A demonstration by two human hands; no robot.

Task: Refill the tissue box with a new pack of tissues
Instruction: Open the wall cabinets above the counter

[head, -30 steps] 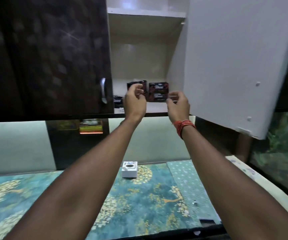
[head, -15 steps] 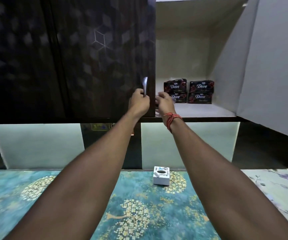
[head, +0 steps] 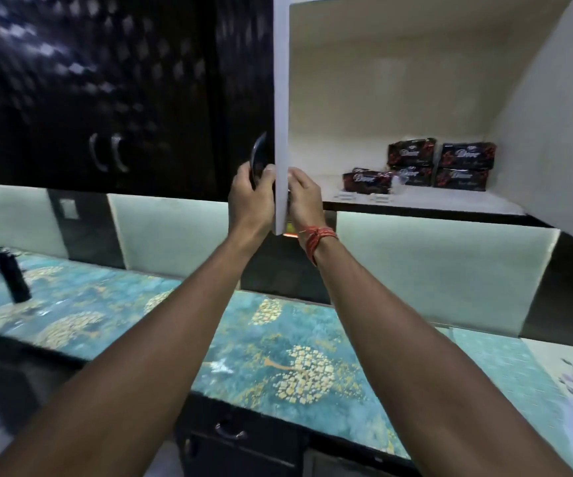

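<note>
Several dark "Dove" tissue packs (head: 440,166) lie stacked at the back right of the open upper cabinet's white shelf (head: 426,201). The cabinet's left door (head: 281,115) stands swung out, edge-on to me. My left hand (head: 250,196) is closed around its curved metal handle (head: 258,156) on the dark outer face. My right hand (head: 305,197), with a red thread on the wrist, curls against the door's inner side near its lower edge. Both hands are well left of the packs. The tissue box is out of view.
The right cabinet door (head: 553,115) hangs open at the far right. Closed dark doors with paired handles (head: 108,156) fill the upper left. Below lies a teal patterned counter (head: 271,356) with a black bottle (head: 13,277) at its left end.
The left cabinet door has swung outward with my left hand on its handle. My right hand moved onto the door's inner side. The view shifted, and the white tissue box on the counter dropped out of sight.
</note>
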